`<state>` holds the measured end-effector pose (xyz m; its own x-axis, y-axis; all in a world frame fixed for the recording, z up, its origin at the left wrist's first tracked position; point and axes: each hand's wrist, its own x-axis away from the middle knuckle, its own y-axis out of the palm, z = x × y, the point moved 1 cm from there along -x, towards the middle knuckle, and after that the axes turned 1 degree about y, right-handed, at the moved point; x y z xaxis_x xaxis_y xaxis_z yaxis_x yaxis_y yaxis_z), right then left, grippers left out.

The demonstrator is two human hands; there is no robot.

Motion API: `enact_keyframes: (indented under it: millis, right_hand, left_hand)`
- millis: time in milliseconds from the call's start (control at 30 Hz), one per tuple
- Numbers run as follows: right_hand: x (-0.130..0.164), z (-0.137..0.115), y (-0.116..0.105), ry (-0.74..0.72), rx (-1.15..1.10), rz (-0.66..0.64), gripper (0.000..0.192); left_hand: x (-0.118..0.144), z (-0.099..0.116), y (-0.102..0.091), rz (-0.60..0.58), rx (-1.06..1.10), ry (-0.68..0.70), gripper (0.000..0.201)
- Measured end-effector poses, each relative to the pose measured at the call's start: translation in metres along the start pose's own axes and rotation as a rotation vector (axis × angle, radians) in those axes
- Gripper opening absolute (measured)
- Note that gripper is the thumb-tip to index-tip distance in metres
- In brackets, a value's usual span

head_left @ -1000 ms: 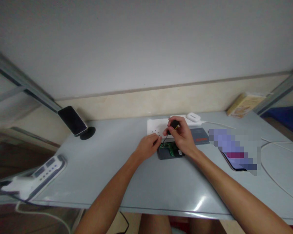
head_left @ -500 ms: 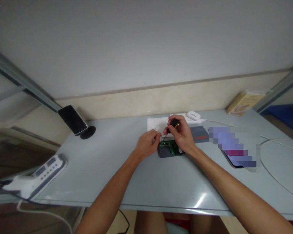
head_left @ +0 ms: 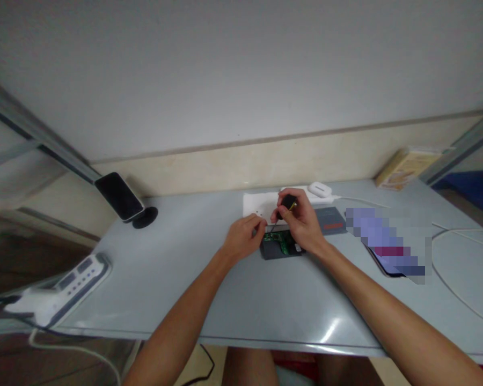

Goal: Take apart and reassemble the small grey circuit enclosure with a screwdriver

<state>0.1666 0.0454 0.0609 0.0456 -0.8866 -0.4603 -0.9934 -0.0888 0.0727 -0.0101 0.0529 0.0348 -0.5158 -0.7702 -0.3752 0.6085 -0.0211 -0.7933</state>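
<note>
My right hand (head_left: 302,221) grips a small screwdriver (head_left: 287,203) with a black and yellow handle. Its thin shaft slants down to the green circuit board (head_left: 282,241) of an opened dark device (head_left: 274,252), which lies flat on the table. At the device's upper left corner is my left hand (head_left: 243,237), thumb and fingers pinched together; whatever is between them is hidden. Behind both hands lies a white sheet (head_left: 254,205) with several small dark specks on it. A dark grey flat panel with an orange patch (head_left: 333,225) rests right of my right hand.
A white earbud case (head_left: 319,189) sits on a white power strip (head_left: 330,200) at the back. A phone (head_left: 382,262), partly pixelated, and a white cable (head_left: 451,289) lie right. Left are a phone on a stand (head_left: 118,197) and another power strip (head_left: 74,289). A yellow box (head_left: 406,167) stands back right.
The screwdriver's tip has shifted slightly to the right over the circuit board. Both hands keep nearly the same place and grip.
</note>
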Motion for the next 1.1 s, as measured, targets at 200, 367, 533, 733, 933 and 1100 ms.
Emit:
enact_keyframes:
  millis: [200,367,533,733,933,1100]
  right_hand:
    - [0.001,0.002,0.0,-0.019,0.014,0.004,0.023]
    - [0.003,0.003,-0.002,-0.04,0.091,-0.003,0.023]
    - [0.003,0.005,-0.001,-0.032,0.076,0.005,0.023]
    - [-0.001,0.0,0.001,-0.035,0.006,0.053,0.026]
    - [-0.007,-0.008,-0.006,-0.055,-0.059,0.138,0.031]
    - [-0.011,-0.005,-0.011,-0.033,-0.061,0.156,0.033]
  left_hand:
    - [0.0,-0.001,0.0,-0.017,-0.006,0.01,0.028]
    - [0.0,0.001,0.001,-0.025,-0.026,0.004,0.028]
    - [0.0,0.0,0.001,-0.019,-0.021,0.006,0.028]
    - [0.001,0.001,0.0,-0.02,0.005,0.01,0.023]
    - [0.002,0.005,0.0,0.005,0.076,0.054,0.013]
    - [0.001,0.002,0.003,0.029,0.104,0.018,0.012]
